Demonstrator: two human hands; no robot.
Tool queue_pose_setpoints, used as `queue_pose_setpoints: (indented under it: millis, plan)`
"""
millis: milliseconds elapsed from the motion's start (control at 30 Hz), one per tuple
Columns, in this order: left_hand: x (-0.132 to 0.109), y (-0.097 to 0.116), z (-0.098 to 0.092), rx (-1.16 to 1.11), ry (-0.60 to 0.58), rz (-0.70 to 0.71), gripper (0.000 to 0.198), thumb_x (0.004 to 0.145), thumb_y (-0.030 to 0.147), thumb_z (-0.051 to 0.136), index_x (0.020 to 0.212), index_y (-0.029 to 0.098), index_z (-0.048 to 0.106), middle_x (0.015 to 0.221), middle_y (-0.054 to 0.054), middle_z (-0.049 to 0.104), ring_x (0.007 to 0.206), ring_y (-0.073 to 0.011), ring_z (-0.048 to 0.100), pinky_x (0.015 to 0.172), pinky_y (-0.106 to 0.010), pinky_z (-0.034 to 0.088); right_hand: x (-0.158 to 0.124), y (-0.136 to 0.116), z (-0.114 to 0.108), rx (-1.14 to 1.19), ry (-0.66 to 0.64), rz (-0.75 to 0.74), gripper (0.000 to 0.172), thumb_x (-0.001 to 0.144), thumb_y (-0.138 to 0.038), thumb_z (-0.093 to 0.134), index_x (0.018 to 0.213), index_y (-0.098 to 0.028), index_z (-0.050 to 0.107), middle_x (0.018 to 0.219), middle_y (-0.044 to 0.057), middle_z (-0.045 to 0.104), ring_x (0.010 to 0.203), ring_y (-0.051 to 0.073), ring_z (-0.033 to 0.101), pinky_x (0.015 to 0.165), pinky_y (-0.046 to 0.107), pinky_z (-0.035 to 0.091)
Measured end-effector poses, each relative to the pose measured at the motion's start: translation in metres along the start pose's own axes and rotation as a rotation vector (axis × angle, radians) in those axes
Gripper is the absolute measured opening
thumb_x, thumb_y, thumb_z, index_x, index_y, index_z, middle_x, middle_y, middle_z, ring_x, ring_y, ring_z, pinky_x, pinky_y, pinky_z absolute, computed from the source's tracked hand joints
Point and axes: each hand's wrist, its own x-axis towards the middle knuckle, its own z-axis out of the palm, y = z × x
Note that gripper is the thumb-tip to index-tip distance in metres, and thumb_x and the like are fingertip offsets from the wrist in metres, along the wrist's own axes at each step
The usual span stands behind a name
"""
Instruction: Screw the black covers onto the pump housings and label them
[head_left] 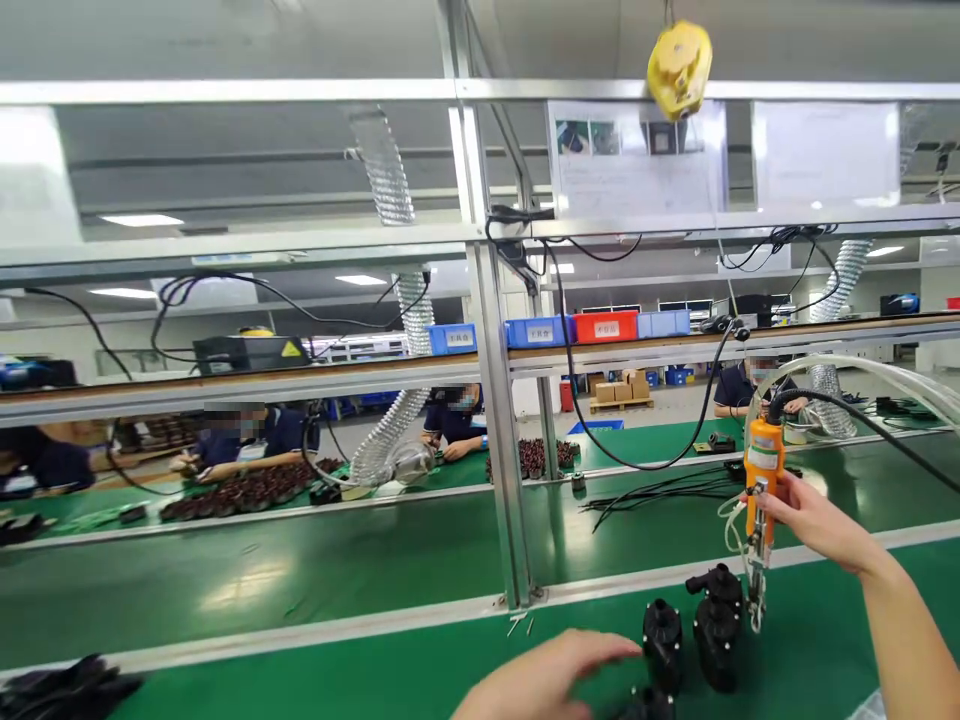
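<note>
My right hand [821, 520] is wrapped round an orange electric screwdriver [763, 465], held upright with its metal tip pointing down over the green worktop [337, 670]. Just left of that tip stand black pump housings: one [663, 640] in front, one [716, 640] beside it and another [721, 585] behind. A further black housing [649, 705] is cut off by the bottom edge. My left hand [544, 680], slightly blurred, reaches in from below with its fingers stretched out and holds nothing I can see. Its fingertips are close to the front housing; whether they touch it, I cannot tell.
A metal post [504, 450] rises from the bench edge. Black cables [660, 495] lie on the green belt [300, 580] behind. Blue bins [538, 331] and a red bin [606, 326] line the shelf. Black parts [71, 690] lie at lower left. Several people work opposite.
</note>
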Motion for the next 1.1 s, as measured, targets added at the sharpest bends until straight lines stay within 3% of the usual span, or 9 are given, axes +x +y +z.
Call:
queue_pose_setpoints:
  millis: [100, 233, 367, 500, 733, 867, 967, 1033, 1100]
  plan:
    - [0.025, 0.049, -0.055, -0.007, 0.289, 0.025, 0.043, 0.087, 0.017, 0.061, 0.128, 0.025, 0.068, 0.132, -0.009, 0.069, 0.125, -0.0265, 0.063, 0.107, -0.043, 0.052, -0.003, -0.003, -0.002, 0.041, -0.024, 0.001, 0.065, 0.084, -0.06, 0.076, 0.133, -0.021, 0.057, 0.132, 0.013, 0.071, 0.129, 0.033, 0.065, 0.111, 0.044, 0.053]
    - [0.13, 0.131, -0.1, -0.172, 0.568, 0.218, 0.051, 0.08, 0.019, 0.074, 0.13, 0.023, 0.065, 0.138, -0.014, 0.065, 0.136, -0.03, 0.056, 0.113, -0.048, 0.047, -0.003, -0.003, -0.006, 0.056, -0.045, -0.044, 0.069, 0.083, -0.063, 0.075, 0.133, -0.019, 0.057, 0.126, 0.014, 0.074, 0.125, 0.032, 0.067, 0.108, 0.043, 0.055]
    - [0.245, 0.197, -0.11, -0.267, 0.703, 0.244, 0.066, 0.076, 0.021, 0.083, 0.137, 0.017, 0.061, 0.135, -0.02, 0.067, 0.132, -0.0313, 0.059, 0.112, -0.046, 0.045, 0.004, 0.007, -0.015, 0.002, 0.03, -0.123, 0.071, 0.081, -0.067, 0.073, 0.13, -0.017, 0.057, 0.116, 0.013, 0.076, 0.11, 0.03, 0.072, 0.099, 0.041, 0.058]
    - [0.296, 0.235, -0.104, -0.366, 0.796, 0.261, 0.05, 0.082, 0.03, 0.08, 0.126, 0.01, 0.067, 0.088, -0.011, 0.076, 0.086, -0.0232, 0.071, 0.084, -0.036, 0.056, 0.018, 0.019, -0.027, -0.057, 0.356, -0.089, 0.074, 0.081, -0.072, 0.063, 0.131, -0.019, 0.054, 0.114, 0.014, 0.075, 0.106, 0.032, 0.072, 0.092, 0.042, 0.059]
    - [0.221, 0.25, -0.155, -0.448, 1.151, 0.447, 0.034, 0.095, 0.045, 0.063, 0.086, 0.014, 0.075, 0.081, -0.004, 0.071, 0.079, -0.015, 0.062, 0.076, -0.026, 0.048, 0.02, 0.021, -0.048, -0.284, 0.842, 0.15, 0.087, 0.08, -0.066, 0.061, 0.141, -0.005, 0.048, 0.131, 0.034, 0.058, 0.136, 0.055, 0.047, 0.111, 0.069, 0.036]
    - [0.142, 0.278, -0.195, -0.463, 1.213, 0.594, 0.026, 0.092, 0.043, 0.071, 0.084, 0.018, 0.076, 0.078, -0.002, 0.07, 0.068, -0.0108, 0.056, 0.066, -0.023, 0.044, -0.001, -0.02, -0.006, -0.421, 1.108, -0.232, 0.088, 0.081, -0.062, 0.067, 0.147, -0.007, 0.044, 0.151, 0.032, 0.038, 0.15, 0.049, 0.029, 0.115, 0.067, 0.034]
    - [0.102, 0.302, -0.198, -0.443, 1.149, 0.717, 0.024, 0.09, 0.04, 0.075, 0.078, 0.019, 0.075, 0.077, -0.002, 0.07, 0.065, -0.0092, 0.054, 0.064, -0.023, 0.044, -0.028, -0.062, 0.062, -0.469, 0.861, -0.732, 0.114, 0.073, -0.066, 0.08, 0.159, -0.016, 0.024, 0.16, 0.025, 0.027, 0.152, 0.041, 0.03, 0.12, 0.061, 0.035]
    - [0.088, 0.31, -0.183, -0.384, 1.057, 0.762, 0.027, 0.09, 0.041, 0.076, 0.075, 0.019, 0.075, 0.076, -0.001, 0.07, 0.065, -0.0089, 0.054, 0.065, -0.023, 0.044, -0.046, -0.081, 0.109, -0.458, 0.76, -0.816, 0.123, 0.07, -0.065, 0.085, 0.159, -0.015, 0.017, 0.162, 0.027, 0.02, 0.154, 0.044, 0.022, 0.119, 0.068, 0.032]
    - [0.084, 0.309, -0.161, -0.292, 0.93, 0.764, 0.031, 0.089, 0.046, 0.076, 0.075, 0.018, 0.075, 0.073, 0.0, 0.069, 0.066, -0.0093, 0.056, 0.065, -0.023, 0.045, -0.063, -0.088, 0.148, -0.283, 0.571, -0.726, 0.11, 0.073, -0.062, 0.084, 0.155, -0.019, 0.025, 0.158, 0.025, 0.03, 0.146, 0.044, 0.038, 0.111, 0.066, 0.043]
